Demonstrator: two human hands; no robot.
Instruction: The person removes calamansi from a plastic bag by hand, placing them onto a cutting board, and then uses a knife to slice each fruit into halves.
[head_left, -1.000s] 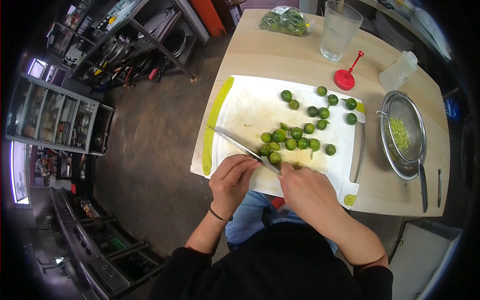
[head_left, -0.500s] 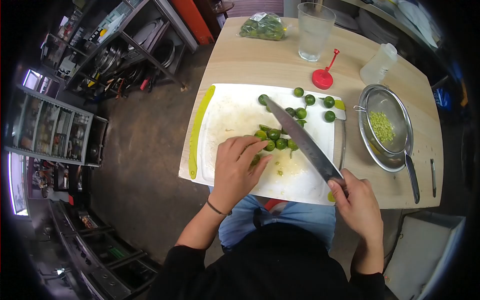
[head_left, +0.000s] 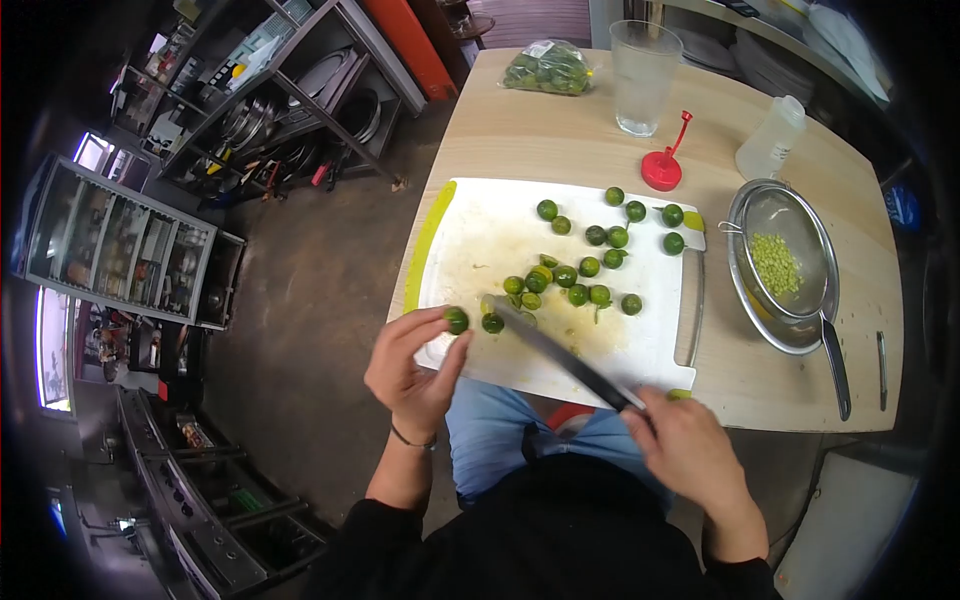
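My left hand [head_left: 412, 365] pinches a small green lime [head_left: 456, 320] between fingers and thumb, over the near left of the white cutting board [head_left: 480, 225]. In my right hand [head_left: 690, 450] is the handle of a large kitchen knife [head_left: 565, 358]. Its blade slants up and left across the board, the tip beside another lime [head_left: 492, 323]. Several more limes lie scattered beyond the blade, a few of them cut, such as the lime cluster around [head_left: 538, 280]. Small wet bits and seeds dot the board's surface.
On the right, a strainer [head_left: 810, 240] holding pale green seeds rests on a metal bowl [head_left: 738, 205]. Farther back stand a bag of limes [head_left: 548, 70], a tall glass [head_left: 645, 80], a red nozzle cap [head_left: 661, 170] and a plastic bottle [head_left: 770, 140]. A pen [head_left: 882, 370] lies at right.
My left hand has moved left and nearer me, now with a lime in its fingers. The knife has come down and left, and limes lie more spread out. The camera view has shifted slightly.
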